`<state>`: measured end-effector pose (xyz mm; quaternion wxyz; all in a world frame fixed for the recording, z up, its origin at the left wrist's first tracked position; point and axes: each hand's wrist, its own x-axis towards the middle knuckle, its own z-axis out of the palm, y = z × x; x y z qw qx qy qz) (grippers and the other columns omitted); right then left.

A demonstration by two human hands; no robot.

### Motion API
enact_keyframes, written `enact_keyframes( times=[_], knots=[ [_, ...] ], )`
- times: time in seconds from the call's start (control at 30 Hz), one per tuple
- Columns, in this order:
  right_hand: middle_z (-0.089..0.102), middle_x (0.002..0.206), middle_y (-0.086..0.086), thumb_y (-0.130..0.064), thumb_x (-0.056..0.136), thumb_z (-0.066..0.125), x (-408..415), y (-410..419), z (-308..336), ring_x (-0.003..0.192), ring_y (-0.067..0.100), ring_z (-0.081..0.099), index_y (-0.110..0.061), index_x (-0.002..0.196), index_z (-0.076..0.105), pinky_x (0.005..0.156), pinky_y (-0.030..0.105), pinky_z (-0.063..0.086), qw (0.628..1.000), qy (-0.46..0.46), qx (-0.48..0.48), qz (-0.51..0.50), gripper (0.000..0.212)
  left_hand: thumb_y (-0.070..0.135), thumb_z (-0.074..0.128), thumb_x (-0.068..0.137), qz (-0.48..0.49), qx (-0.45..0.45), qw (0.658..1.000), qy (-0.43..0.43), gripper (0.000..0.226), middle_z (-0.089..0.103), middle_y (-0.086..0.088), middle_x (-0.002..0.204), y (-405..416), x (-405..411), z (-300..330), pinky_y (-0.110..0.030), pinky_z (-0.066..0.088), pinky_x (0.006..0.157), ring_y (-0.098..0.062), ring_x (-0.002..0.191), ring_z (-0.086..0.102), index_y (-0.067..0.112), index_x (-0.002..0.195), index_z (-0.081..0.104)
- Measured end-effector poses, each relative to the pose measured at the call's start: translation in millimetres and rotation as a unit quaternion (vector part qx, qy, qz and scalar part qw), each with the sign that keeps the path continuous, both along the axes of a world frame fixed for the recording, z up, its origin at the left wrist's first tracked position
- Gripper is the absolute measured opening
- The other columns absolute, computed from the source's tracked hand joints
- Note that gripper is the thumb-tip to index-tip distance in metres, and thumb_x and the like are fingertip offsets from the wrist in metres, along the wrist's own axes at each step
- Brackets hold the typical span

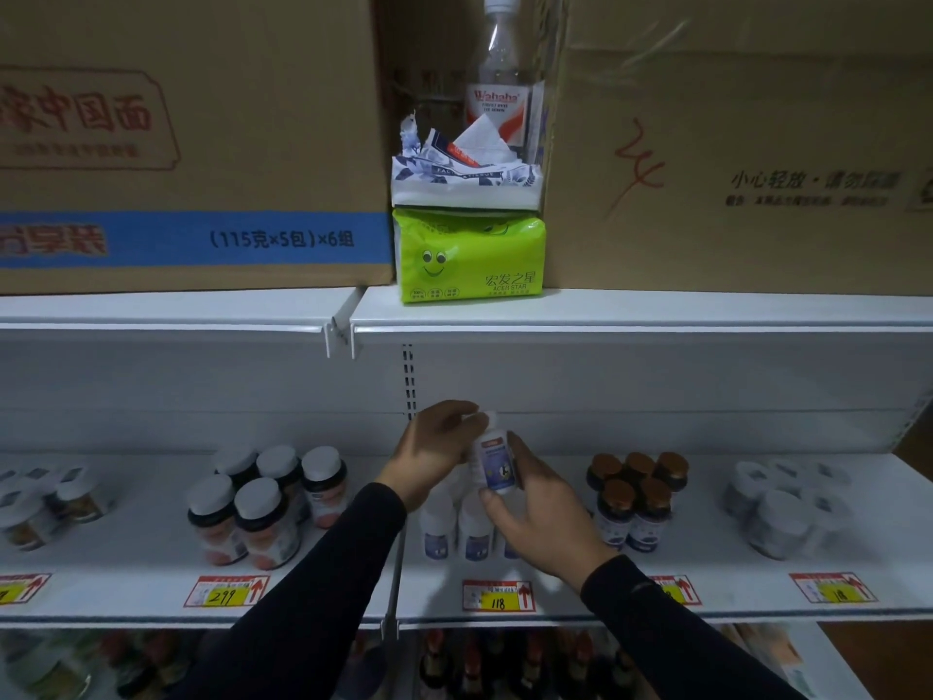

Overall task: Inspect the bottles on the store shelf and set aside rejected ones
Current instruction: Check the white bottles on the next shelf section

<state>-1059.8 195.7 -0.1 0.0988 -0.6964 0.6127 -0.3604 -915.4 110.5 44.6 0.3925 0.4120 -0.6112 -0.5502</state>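
A small white bottle (pixel 494 459) is gripped by the right hand (pixel 537 512) from five o'clock; the left hand (pixel 438 449) pinches its cap at ten o'clock.

Place: shop | Shown by: white shelf (pixel 656 315) stocked with bottle groups (pixel 262 502), price tags (pixel 497 596) clipped on, cartons (pixel 192 144) stacked above.

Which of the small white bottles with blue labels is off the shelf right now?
The small white blue-labelled bottle gripped between both hands, left hand near its cap and right hand round its base. The other white bottles stand on the white shelf below it.
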Motion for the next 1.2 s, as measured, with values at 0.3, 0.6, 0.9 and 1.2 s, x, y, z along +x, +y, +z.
enact_keyframes(
  times=[0.3, 0.6, 0.9, 1.2],
  knots=[
    [0.054, 0.129, -0.003, -0.068, 0.079, 0.056, 5, 5, 8, 0.112, 0.014, 0.057, -0.029, 0.144, 0.031, 0.092, 0.031, 0.051, 0.999, -0.017, -0.023, -0.039, 0.080, 0.028, 0.067, 0.091, 0.000, 0.056, 0.996, 0.074, 0.027, 0.073, -0.015, 0.094, 11, -6, 11, -0.032, 0.056, 0.078, -0.022, 0.082, 0.069, 0.002, 0.097, 0.070],
    [0.063, 0.114, -0.004, -0.049, 0.089, 0.052, 4, 7, 5, 0.100, 0.015, 0.062, -0.030, 0.133, 0.039, 0.084, 0.035, 0.053, 0.999, -0.029, 0.003, -0.022, 0.050, 0.022, 0.060, 0.095, -0.034, 0.048, 0.997, 0.058, 0.017, 0.073, -0.008, 0.098, 12, -2, 11, -0.029, 0.056, 0.075, -0.022, 0.092, 0.070, 0.009, 0.101, 0.068],
    [0.061, 0.121, -0.001, -0.052, 0.085, 0.060, 9, 6, 12, 0.104, 0.016, 0.060, -0.027, 0.138, 0.036, 0.085, 0.031, 0.053, 0.998, -0.051, 0.006, -0.022, 0.063, 0.032, 0.072, 0.086, 0.011, 0.038, 0.998, 0.047, 0.027, 0.069, -0.008, 0.099, 12, -5, 13, -0.034, 0.059, 0.080, -0.020, 0.089, 0.070, 0.011, 0.101, 0.063],
    [0.053, 0.134, -0.005, -0.054, 0.084, 0.064, 10, 5, 11, 0.113, 0.013, 0.056, -0.026, 0.147, 0.031, 0.088, 0.025, 0.050, 0.998, -0.058, 0.013, -0.010, 0.076, 0.038, 0.074, 0.084, 0.026, 0.048, 0.997, 0.046, 0.033, 0.069, -0.010, 0.104, 6, 3, 13, -0.034, 0.058, 0.078, -0.024, 0.093, 0.069, 0.011, 0.101, 0.065]
  ],
)
